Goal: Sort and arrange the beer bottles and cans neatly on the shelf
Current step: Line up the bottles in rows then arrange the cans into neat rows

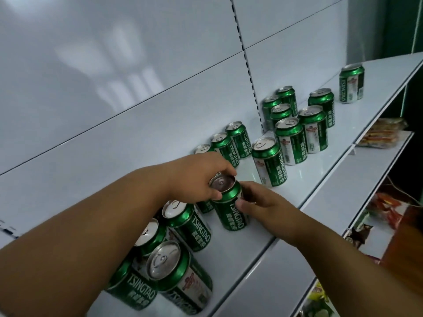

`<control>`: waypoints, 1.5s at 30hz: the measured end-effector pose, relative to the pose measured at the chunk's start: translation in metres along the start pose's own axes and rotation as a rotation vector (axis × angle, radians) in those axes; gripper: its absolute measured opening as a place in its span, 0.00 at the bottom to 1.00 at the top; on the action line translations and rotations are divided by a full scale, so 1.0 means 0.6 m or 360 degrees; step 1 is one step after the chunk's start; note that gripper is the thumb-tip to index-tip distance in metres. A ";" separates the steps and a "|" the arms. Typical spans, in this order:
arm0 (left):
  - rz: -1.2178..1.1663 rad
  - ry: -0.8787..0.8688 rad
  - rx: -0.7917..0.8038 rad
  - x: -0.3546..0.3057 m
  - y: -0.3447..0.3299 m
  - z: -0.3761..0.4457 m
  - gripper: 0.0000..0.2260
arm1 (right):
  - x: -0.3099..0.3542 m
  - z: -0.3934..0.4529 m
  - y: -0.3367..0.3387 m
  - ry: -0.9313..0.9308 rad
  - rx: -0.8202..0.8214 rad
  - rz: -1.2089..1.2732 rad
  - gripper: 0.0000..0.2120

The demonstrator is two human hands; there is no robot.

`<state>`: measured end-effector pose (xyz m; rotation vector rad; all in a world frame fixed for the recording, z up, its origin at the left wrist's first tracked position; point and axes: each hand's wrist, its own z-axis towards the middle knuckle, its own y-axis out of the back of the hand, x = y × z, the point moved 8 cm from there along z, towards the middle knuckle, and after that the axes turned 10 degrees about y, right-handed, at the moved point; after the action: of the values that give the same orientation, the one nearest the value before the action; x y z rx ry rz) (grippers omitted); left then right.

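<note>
While both hands steady it, green aluminium Tsingtao beer can [230, 207] stands upright on white metal shelf [309, 179]. Left hand [196, 177] fingers curl round its rim; right hand [261, 202] fingers press its side, likely nudging it into line right of near can cluster [174, 252].

Green cans [231, 211] with white lettering and silver tops; glossy white shelf [320, 179].

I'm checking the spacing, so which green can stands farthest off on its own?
The can at the far right end of the shelf, the lone can, stands apart beyond the clustered cans.
</note>
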<state>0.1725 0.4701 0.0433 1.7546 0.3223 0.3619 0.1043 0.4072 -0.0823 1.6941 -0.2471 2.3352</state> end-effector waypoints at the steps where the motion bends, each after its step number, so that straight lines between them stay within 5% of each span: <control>1: -0.0009 -0.0001 0.0012 0.002 0.000 -0.001 0.27 | -0.003 0.003 -0.005 0.0004 0.0093 -0.0062 0.23; 4: -0.0063 0.0024 0.0011 0.007 0.005 -0.004 0.28 | 0.000 0.014 -0.005 0.0045 0.0101 -0.0260 0.31; 11: -0.0111 0.0320 -0.0166 0.021 0.031 -0.002 0.20 | 0.041 0.021 0.009 0.0294 -0.0486 -0.0517 0.34; 20: -0.0017 0.0264 0.0123 0.025 0.012 -0.018 0.25 | -0.003 0.036 -0.010 0.0095 0.0085 -0.0568 0.27; 36: 0.0193 0.0289 -0.0093 0.060 -0.017 -0.036 0.28 | -0.027 0.049 -0.035 0.0025 -0.0050 -0.0572 0.30; 41: -0.0084 0.0162 -0.0357 0.030 0.007 -0.106 0.15 | 0.001 -0.009 -0.036 0.0107 -0.0318 -0.0830 0.27; 45: -0.0007 0.0273 0.0039 0.012 0.000 -0.173 0.12 | 0.036 -0.046 -0.062 0.0241 -0.0280 -0.0857 0.14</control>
<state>0.1364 0.5653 0.0641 1.7506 0.4548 0.5088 0.0843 0.4528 -0.0708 1.2934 0.0326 1.9593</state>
